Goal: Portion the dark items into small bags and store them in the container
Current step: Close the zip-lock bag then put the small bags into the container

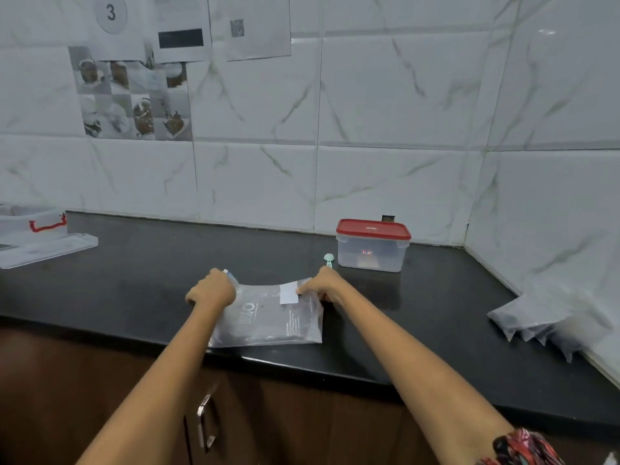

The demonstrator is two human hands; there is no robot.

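Note:
A large clear zip bag (268,317) with white print and a white label lies flat on the black counter (134,263) near its front edge; dark contents show dimly through it. My left hand (213,290) grips the bag's top left corner. My right hand (322,285) pinches the top right corner by the label. A clear container (370,251) with a red lid stands shut behind and to the right. Several small clear bags (533,322) lie in a pile at the right end of the counter.
A small pale green scoop (328,258) lies just left of the container. A clear box with a red handle (32,223) and a flat clear lid (43,248) sit at the far left. Tiled walls close the back and right. A cabinet handle (204,421) is below.

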